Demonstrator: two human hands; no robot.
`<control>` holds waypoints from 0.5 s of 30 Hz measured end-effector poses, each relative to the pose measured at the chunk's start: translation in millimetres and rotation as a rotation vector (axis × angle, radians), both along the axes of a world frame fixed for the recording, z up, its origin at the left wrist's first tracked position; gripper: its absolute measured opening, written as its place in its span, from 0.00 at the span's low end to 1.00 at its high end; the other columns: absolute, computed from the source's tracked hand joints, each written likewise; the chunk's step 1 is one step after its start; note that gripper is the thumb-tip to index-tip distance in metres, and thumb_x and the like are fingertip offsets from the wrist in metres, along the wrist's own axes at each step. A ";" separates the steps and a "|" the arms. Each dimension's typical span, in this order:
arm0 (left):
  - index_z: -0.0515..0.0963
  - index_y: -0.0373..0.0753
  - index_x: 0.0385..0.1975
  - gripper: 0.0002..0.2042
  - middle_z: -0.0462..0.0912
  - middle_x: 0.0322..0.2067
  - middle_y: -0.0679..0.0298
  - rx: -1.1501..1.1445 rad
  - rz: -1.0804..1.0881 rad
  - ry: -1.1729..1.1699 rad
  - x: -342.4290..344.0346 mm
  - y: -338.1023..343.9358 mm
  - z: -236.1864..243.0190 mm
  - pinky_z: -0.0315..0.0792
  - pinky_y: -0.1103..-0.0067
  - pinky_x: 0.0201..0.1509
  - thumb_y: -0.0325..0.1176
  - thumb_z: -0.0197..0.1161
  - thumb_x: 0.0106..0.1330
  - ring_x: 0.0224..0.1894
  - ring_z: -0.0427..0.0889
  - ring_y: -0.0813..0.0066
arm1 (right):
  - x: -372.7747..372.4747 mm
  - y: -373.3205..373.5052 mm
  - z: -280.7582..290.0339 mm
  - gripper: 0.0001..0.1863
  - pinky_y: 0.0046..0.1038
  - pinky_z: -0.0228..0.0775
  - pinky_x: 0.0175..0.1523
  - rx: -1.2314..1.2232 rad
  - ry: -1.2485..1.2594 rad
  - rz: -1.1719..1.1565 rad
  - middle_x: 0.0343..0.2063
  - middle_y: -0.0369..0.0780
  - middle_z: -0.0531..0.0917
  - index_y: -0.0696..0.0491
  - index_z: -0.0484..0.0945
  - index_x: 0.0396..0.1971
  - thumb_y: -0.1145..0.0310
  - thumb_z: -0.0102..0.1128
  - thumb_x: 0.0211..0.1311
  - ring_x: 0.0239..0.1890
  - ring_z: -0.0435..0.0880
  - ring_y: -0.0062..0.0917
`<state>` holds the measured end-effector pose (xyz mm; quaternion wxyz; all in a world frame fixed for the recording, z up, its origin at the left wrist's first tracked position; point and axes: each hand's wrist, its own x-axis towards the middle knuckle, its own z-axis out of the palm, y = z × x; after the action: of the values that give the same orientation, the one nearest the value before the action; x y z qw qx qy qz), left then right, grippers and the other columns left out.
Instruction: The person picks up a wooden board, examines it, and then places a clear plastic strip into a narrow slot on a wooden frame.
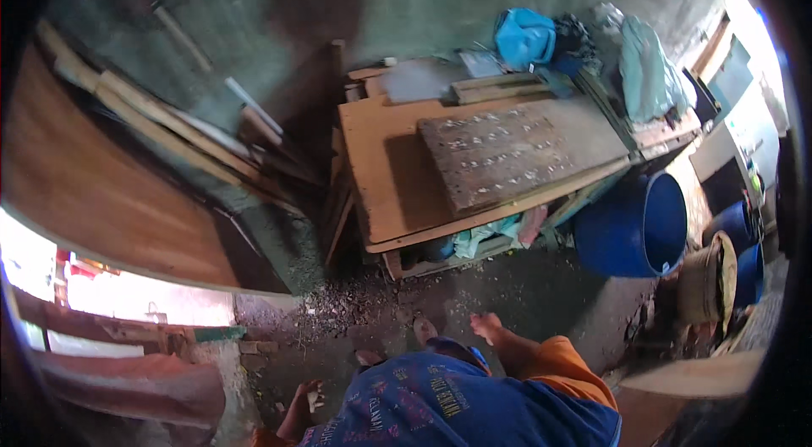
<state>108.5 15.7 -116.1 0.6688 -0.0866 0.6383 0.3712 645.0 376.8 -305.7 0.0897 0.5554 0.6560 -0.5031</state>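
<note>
My left hand hangs low beside my blue shirt, its fingers loosely apart with nothing in them. On the other side, my right hand reaches forward past an orange sleeve. Its fingers look parted, and I see nothing held. Both hands are clear of the wooden table ahead. A worn, dark wooden board lies on the tabletop, marked with rows of pale patches. Parts of my feet show on the ground beyond the shirt.
Wood pieces, a bright blue bag and a pale green sack crowd the table's far side. To its right, a blue barrel lies tipped. Planks lean against the left wall, above a large brown panel.
</note>
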 end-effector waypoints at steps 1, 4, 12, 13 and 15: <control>0.76 0.51 0.42 0.06 0.78 0.30 0.71 -0.184 0.062 0.079 -5.7 -18.4 18.8 0.72 0.71 0.25 0.37 0.56 0.67 0.27 0.79 0.70 | -46.1 -10.9 30.0 0.09 0.27 0.71 0.31 0.019 -0.124 0.090 0.26 0.33 0.78 0.50 0.79 0.34 0.61 0.55 0.62 0.30 0.79 0.24; 0.75 0.50 0.46 0.11 0.78 0.33 0.71 -0.204 0.013 0.048 -17.7 -2.0 8.1 0.72 0.70 0.30 0.40 0.58 0.65 0.30 0.79 0.70 | -37.9 1.4 87.0 0.13 0.27 0.74 0.39 0.060 -0.478 0.670 0.34 0.35 0.81 0.47 0.81 0.40 0.59 0.56 0.60 0.40 0.81 0.26; 0.71 0.45 0.57 0.24 0.76 0.39 0.72 -0.104 -0.242 0.251 -8.6 91.7 4.3 0.73 0.68 0.38 0.47 0.62 0.63 0.36 0.77 0.72 | -35.5 -25.1 145.0 0.19 0.35 0.71 0.56 -0.037 -0.566 -0.244 0.50 0.35 0.79 0.38 0.77 0.48 0.58 0.63 0.55 0.53 0.78 0.33; 0.70 0.44 0.59 0.26 0.76 0.40 0.72 -0.054 -0.270 0.293 -10.6 98.9 3.6 0.73 0.68 0.38 0.49 0.62 0.63 0.35 0.76 0.73 | -38.8 -25.9 150.9 0.19 0.36 0.69 0.58 -0.070 -0.559 -0.227 0.51 0.35 0.78 0.38 0.77 0.49 0.57 0.63 0.56 0.55 0.77 0.35; 0.70 0.43 0.59 0.27 0.77 0.37 0.71 -0.060 -0.310 0.362 -11.2 113.3 2.8 0.72 0.70 0.35 0.49 0.62 0.62 0.32 0.75 0.74 | -44.4 -31.9 162.9 0.21 0.43 0.59 0.64 0.016 -0.512 0.003 0.50 0.37 0.79 0.41 0.77 0.50 0.51 0.57 0.59 0.58 0.74 0.34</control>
<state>97.3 129.0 -113.3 0.5895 0.0603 0.7643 0.2543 600.6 344.9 -142.8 0.2491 0.6645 0.6166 -0.3408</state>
